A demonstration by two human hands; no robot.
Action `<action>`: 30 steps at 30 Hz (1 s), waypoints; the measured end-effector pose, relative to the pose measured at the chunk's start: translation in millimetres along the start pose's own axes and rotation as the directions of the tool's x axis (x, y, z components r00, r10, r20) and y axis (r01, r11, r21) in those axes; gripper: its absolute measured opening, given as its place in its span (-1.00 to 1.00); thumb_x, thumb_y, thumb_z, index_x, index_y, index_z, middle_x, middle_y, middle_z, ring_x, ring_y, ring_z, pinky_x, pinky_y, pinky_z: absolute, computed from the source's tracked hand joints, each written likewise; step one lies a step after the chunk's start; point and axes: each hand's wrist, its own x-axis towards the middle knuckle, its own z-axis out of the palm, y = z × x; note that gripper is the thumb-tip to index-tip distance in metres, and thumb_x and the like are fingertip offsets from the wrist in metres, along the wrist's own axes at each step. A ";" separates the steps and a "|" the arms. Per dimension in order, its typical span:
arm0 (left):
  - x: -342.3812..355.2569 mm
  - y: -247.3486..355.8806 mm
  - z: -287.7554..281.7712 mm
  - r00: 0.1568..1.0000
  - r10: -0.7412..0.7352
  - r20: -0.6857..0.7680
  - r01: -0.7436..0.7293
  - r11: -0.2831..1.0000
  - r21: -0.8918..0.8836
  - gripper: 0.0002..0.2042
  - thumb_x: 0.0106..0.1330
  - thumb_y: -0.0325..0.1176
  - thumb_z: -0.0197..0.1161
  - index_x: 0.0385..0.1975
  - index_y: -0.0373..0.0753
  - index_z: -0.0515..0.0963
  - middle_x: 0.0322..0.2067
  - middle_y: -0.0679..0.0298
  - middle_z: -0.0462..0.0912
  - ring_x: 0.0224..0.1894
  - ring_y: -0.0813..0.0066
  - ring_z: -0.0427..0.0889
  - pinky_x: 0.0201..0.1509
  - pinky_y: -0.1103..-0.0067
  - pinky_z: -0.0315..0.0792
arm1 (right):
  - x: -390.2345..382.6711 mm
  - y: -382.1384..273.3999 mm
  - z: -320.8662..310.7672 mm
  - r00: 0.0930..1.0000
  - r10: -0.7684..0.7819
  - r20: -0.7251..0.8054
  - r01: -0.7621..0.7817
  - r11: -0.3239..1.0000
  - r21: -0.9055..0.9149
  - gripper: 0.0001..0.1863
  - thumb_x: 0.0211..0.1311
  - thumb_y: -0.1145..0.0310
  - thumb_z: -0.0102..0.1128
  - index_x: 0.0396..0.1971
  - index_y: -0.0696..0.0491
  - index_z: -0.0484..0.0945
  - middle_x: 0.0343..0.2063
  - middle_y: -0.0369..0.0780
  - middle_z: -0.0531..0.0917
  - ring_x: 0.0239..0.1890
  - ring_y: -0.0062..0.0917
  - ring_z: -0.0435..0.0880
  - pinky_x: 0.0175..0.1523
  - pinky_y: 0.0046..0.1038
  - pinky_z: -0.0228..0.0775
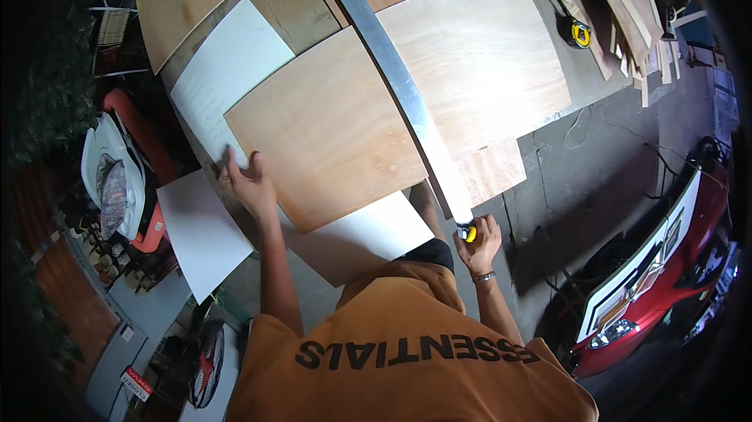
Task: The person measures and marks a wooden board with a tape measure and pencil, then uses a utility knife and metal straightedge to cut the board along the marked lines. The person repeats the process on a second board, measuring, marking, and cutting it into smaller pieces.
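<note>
My left hand [247, 183] rests at the left edge of a plywood panel [329, 132], fingers apart, near a white sheet [219, 69] lying partly beneath it. My right hand [479, 246] is closed on a small yellow-and-black tool [468, 232] at the near end of a long metal straightedge [395, 85], which runs away from me across the plywood. A paler panel [470, 46] lies right of the straightedge, with a small wood piece [489, 171] below it. Another white sheet [360, 234] shows by my waist.
Wood strips and offcuts [634, 22] and a tape measure [578, 32] sit at the worktable's back right. A red car [627, 344] with a white board stands right, beyond grey floor [564, 187]. A white-and-red plastic item [117, 171], shoes and a loose white sheet [200, 226] are left.
</note>
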 end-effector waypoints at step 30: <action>6.7 194.0 125.0 0.508 0.753 0.419 -0.744 0.628 -0.226 0.34 -0.19 0.33 0.56 0.47 -0.50 0.02 0.51 -0.15 0.04 0.56 -0.04 0.02 0.58 0.17 0.01 | 13.0 19.0 9.7 0.983 -0.080 0.167 0.073 0.996 0.049 -0.20 -0.51 0.26 0.57 -0.03 0.13 0.56 -0.37 -0.18 0.53 -0.27 -0.24 0.53 -0.16 -0.25 0.31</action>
